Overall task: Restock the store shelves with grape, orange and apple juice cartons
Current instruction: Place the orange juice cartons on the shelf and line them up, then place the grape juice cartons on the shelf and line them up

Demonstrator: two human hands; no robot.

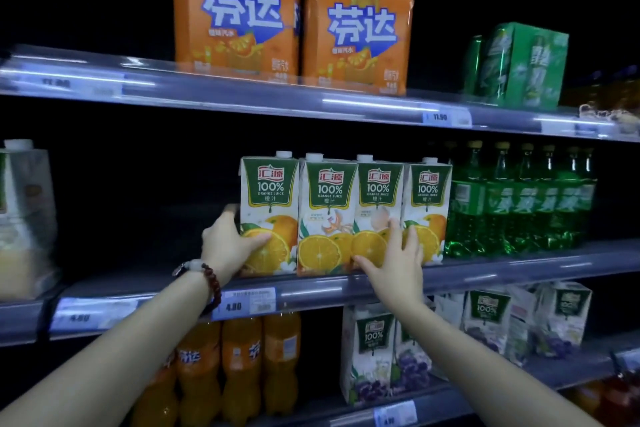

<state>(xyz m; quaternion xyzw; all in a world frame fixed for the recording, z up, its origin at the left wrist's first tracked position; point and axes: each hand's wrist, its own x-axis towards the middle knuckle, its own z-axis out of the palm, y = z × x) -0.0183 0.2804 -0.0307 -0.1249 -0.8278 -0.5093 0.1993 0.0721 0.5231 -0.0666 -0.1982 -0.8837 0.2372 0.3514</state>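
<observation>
orange juice cartons: I count 4, upright in a touching row on the middle shelf [485,270], frame centre; leftmost carton [269,198], second carton [327,204], third carton [377,198], fourth carton [427,204].
left hand: left hand [225,243] at 9 o'clock of the row, holds the leftmost carton's left side; thumb lies across its front, fingers curl behind the edge, tips hidden.
right hand: right hand [394,263] at 6 o'clock of the row, fingers spread and straight, flat against the fronts of the third and fourth cartons; thumb reaches toward the second carton's base.
wrist: bead bracelet [213,282] on the left wrist, 1.
grape juice cartons: lower shelf at 5 o'clock, front pair [377,350] and more behind to the right, blurred; I cannot tell the full count.
orange soda bottles: lower shelf at 7 o'clock, soda bottles [242,357]; at least 3 I can make out.
green bottles: just right of the row at 3 o'clock, green bottles [519,198]; about 6 caps.
top shelf: 2 orange boxes [294,21] at 12 o'clock, 1 green pack [519,66] at 2 o'clock.
far left: 1 blurred carton [24,215] at 9 o'clock.
price tags: tag [247,302] on the middle shelf edge, under the leftmost carton.
</observation>
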